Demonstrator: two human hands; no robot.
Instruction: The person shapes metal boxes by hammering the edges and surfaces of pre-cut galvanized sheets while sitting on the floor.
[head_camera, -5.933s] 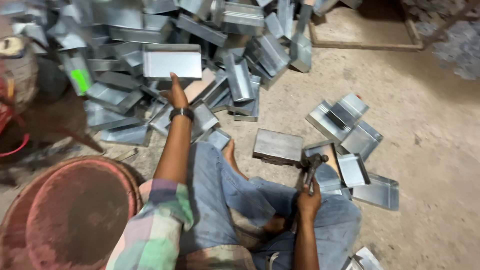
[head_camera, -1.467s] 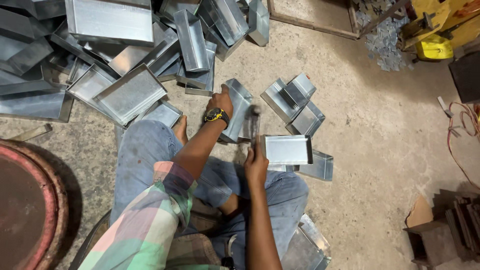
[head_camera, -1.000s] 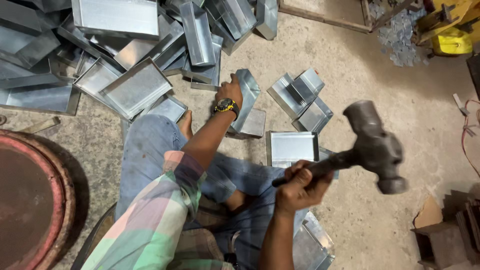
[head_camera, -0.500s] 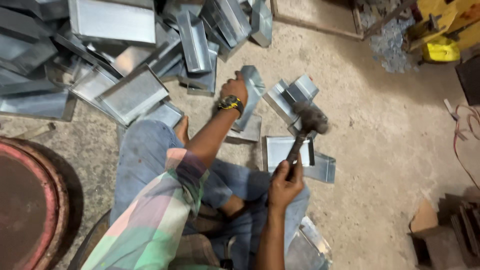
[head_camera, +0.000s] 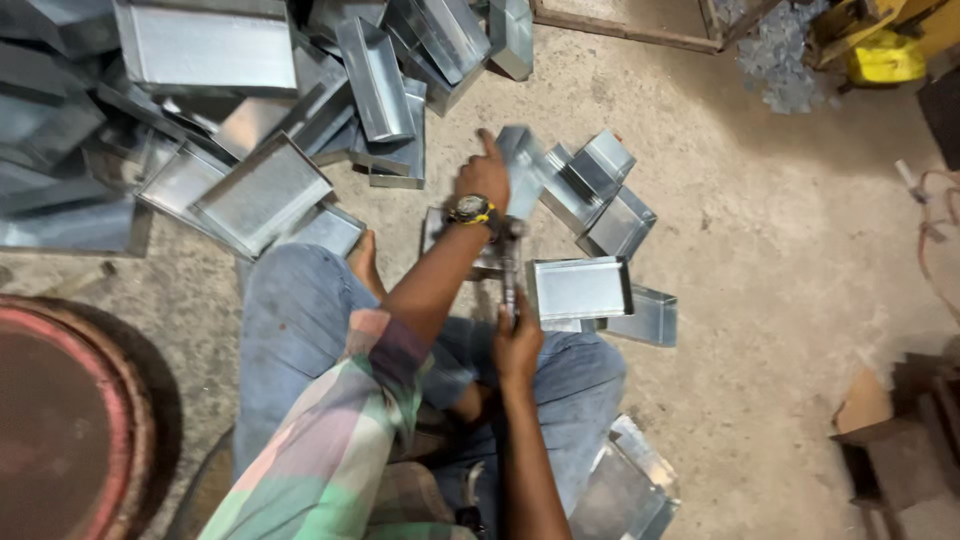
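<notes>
The right hand has its grip clenched on the dark hammer handle, whose head rests on the folded grey sheet-metal piece pinned to the floor by the left hand; finished shallow trays beside, heaped blanks remain

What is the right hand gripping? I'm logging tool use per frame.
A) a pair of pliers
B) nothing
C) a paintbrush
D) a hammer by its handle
D: the right hand is closed round the handle of a hammer whose head sits just below the left hand.
</notes>
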